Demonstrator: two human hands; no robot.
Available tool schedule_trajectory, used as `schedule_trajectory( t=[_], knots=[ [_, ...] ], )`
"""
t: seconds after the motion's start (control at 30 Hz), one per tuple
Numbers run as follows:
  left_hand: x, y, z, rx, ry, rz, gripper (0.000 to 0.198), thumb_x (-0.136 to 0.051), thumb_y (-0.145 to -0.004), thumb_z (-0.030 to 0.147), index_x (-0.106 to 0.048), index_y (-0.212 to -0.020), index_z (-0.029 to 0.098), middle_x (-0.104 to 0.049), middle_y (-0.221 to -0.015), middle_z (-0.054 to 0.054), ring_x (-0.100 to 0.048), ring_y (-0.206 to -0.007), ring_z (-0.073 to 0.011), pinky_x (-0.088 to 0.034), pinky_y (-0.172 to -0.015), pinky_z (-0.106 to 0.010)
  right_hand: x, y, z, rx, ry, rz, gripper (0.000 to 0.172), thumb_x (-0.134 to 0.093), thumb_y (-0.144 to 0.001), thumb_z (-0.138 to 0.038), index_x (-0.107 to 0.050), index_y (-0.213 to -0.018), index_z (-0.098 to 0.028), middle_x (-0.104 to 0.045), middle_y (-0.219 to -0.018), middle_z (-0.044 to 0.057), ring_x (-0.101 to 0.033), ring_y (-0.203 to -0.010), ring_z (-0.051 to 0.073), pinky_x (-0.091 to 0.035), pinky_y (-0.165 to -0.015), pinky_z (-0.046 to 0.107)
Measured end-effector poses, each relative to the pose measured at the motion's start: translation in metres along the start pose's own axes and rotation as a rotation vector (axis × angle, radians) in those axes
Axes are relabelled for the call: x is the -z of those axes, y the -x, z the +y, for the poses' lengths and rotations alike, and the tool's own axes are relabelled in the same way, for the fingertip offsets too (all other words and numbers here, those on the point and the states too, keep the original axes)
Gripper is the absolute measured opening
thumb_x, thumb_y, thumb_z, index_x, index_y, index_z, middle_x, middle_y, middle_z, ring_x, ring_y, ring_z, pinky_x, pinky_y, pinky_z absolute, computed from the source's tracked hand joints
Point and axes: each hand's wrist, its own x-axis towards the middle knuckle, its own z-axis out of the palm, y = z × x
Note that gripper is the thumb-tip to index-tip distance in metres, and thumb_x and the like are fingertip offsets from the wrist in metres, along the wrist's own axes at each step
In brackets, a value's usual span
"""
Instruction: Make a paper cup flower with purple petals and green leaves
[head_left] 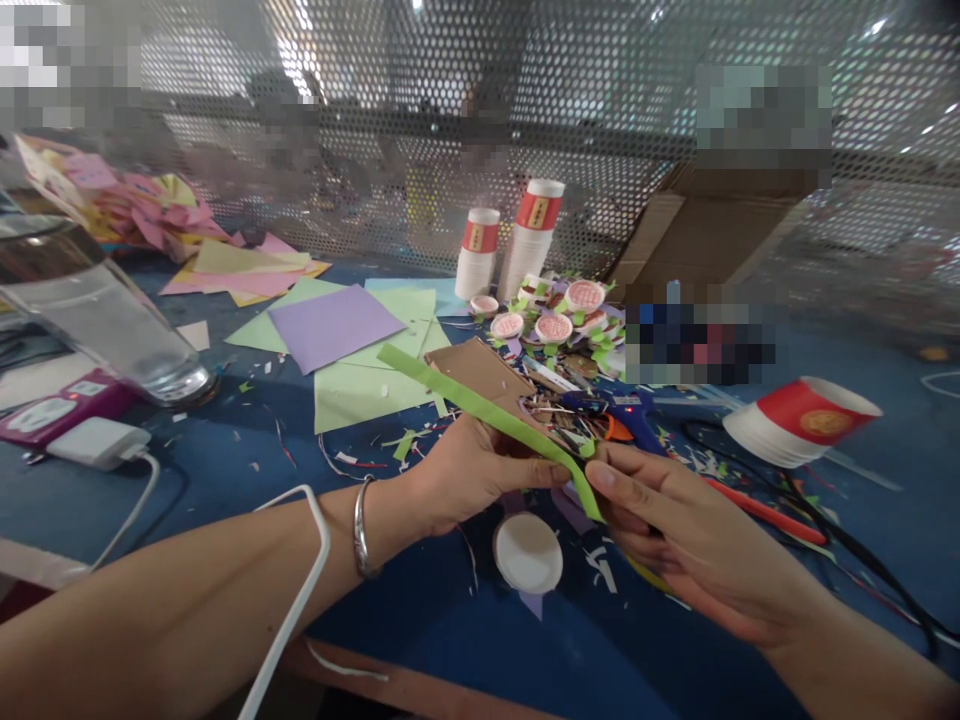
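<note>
Your left fingers (536, 473) pinch the green strip (487, 410); your right fingers (619, 485) seem closed on its near end; uneven pulling could tear it between them.

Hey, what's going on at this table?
The person's left hand pinches a green paper strip, and their right hand is at its near end. A round white disc lies on the blue table, nearer the person. Farther back are stacked paper cups and a purple sheet.
</note>
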Motion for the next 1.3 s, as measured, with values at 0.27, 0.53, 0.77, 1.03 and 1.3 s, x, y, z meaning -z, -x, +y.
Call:
schedule_trajectory(
  t=[0.27,0.53,0.77,1.03,1.3],
  knots=[
    [0.011,0.0,0.006,0.053,-0.023,-0.049,0.028,-0.087,-0.076,0.023,-0.074,-0.1,0.018,-0.075,-0.085,-0.002,-0.067,-0.078,-0.0124,-0.047,-0.066,-0.023,0.005,0.0,0.0,0.014,-0.008,-0.01,0.057,-0.088,-0.072,-0.064,-0.052,-0.073,-0.019,-0.03,-0.054,-0.013,-0.016,-0.043,0.001,-0.011,-0.038,0.015],
    [0.02,0.001,0.013,0.051,-0.065,0.084,0.017,-0.085,-0.078,0.027,-0.077,-0.088,0.015,-0.078,-0.084,-0.005,-0.072,-0.078,-0.0139,-0.054,-0.072,-0.025,0.005,-0.001,-0.003,0.045,0.017,0.018,0.055,-0.089,-0.072,-0.061,-0.053,-0.072,-0.019,-0.033,-0.056,-0.011,-0.016,-0.044,0.001,-0.01,-0.038,0.016],
    [0.019,-0.002,0.007,0.056,-0.045,0.069,0.014,-0.084,-0.078,0.025,-0.08,-0.086,0.014,-0.08,-0.086,-0.007,-0.073,-0.078,-0.0149,-0.057,-0.076,-0.027,0.007,-0.001,-0.001,0.044,0.045,0.019,0.053,-0.086,-0.076,-0.06,-0.052,-0.074,-0.02,-0.032,-0.057,-0.012,-0.013,-0.045,0.001,-0.01,-0.039,0.017],
    [0.018,-0.001,0.009,0.061,0.003,0.04,0.012,-0.085,-0.079,0.022,-0.081,-0.087,0.014,-0.08,-0.086,-0.007,-0.074,-0.079,-0.0136,-0.059,-0.08,-0.027,0.006,0.0,-0.002,0.03,0.019,0.003,0.055,-0.089,-0.072,-0.061,-0.054,-0.074,-0.019,-0.032,-0.056,-0.012,-0.014,-0.044,0.0,-0.01,-0.038,0.016],
    [0.019,-0.002,0.005,0.038,0.041,-0.013,0.014,-0.086,-0.078,0.023,-0.081,-0.088,0.014,-0.08,-0.091,-0.007,-0.074,-0.081,-0.0136,-0.06,-0.086,-0.029,0.008,-0.001,-0.001,0.026,0.022,0.013,0.057,-0.089,-0.072,-0.061,-0.051,-0.073,-0.019,-0.033,-0.058,-0.012,-0.014,-0.046,0.0,-0.011,-0.039,0.016]
  ],
)
